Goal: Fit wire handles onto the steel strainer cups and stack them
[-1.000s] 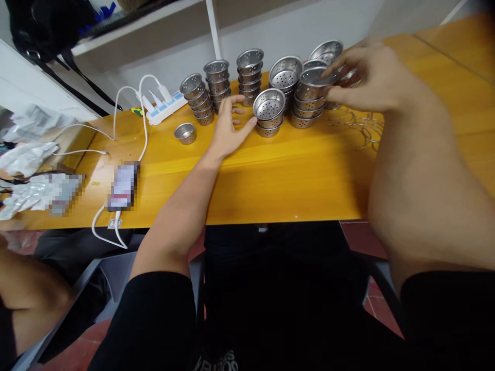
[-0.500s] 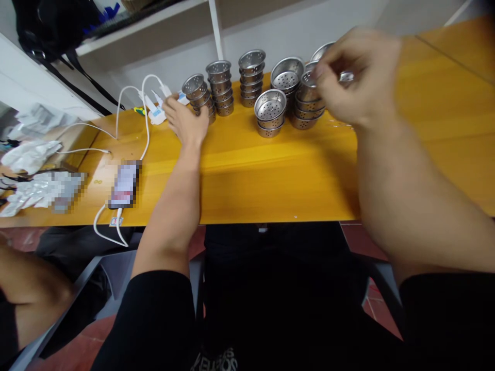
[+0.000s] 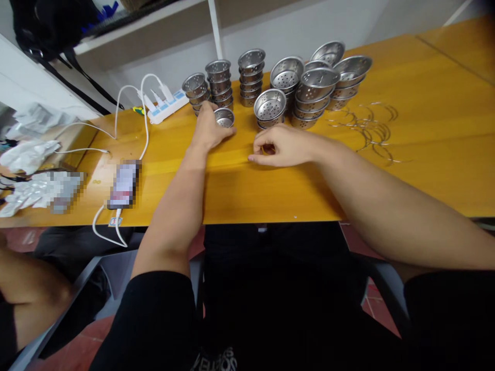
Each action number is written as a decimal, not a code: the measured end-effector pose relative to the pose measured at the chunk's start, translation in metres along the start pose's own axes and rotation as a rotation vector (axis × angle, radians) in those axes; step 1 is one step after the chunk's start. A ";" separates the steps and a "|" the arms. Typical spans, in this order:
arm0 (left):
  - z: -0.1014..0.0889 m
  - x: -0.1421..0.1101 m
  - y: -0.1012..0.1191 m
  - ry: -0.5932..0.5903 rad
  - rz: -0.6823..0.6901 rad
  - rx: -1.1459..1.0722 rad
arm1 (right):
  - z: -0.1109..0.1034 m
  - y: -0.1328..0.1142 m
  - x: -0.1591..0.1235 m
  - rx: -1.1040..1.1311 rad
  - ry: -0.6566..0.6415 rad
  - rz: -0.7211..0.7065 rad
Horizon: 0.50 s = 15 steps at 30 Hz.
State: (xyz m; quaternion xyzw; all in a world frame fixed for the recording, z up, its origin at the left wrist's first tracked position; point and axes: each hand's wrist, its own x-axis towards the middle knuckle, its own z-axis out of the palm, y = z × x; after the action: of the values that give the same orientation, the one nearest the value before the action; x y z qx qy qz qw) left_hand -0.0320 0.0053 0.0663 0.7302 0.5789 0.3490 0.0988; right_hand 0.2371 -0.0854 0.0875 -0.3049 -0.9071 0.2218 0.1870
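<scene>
My left hand curves around a small perforated metal cup low over the table, its thumb in front and its fingers on the far left side. Behind it rise the left stack of metal cups, partly covered by my fingers, and a second stack. My right hand hovers near the table with curled fingers. Whatever they may pinch is too small or hidden to make out. Just beyond it stands a short stack of wider cups.
More cup stacks line the back, with wide, tilted cups at the right. Thin wire rings lie loose on the wooden table. A power strip, white cables and a phone are at left, beside another person's leg.
My left hand has moved right and nearer from the left stack and now has a small cup. My right hand has come down and left from the right stacks, uncovering the wire rings.
</scene>
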 end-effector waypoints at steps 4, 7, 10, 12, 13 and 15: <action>0.005 -0.005 0.010 -0.024 0.045 -0.052 | -0.003 0.002 -0.001 -0.009 -0.033 0.030; 0.012 -0.007 0.006 -0.057 0.123 -0.161 | -0.003 0.003 -0.002 0.004 -0.080 0.044; 0.027 -0.005 -0.002 -0.085 0.149 -0.292 | -0.002 0.003 -0.002 0.009 -0.093 0.061; 0.039 -0.003 -0.009 -0.107 0.128 -0.372 | -0.001 0.001 -0.001 0.014 -0.117 0.073; 0.044 -0.001 -0.013 -0.111 0.120 -0.399 | -0.001 0.000 -0.002 0.020 -0.137 0.080; 0.051 0.002 -0.022 -0.111 0.122 -0.452 | -0.006 -0.004 -0.003 0.031 -0.175 0.100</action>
State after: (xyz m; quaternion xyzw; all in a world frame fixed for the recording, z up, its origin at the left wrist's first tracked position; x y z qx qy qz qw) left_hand -0.0174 0.0272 0.0175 0.7414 0.4345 0.4342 0.2702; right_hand 0.2403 -0.0890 0.0941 -0.3264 -0.9001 0.2706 0.1005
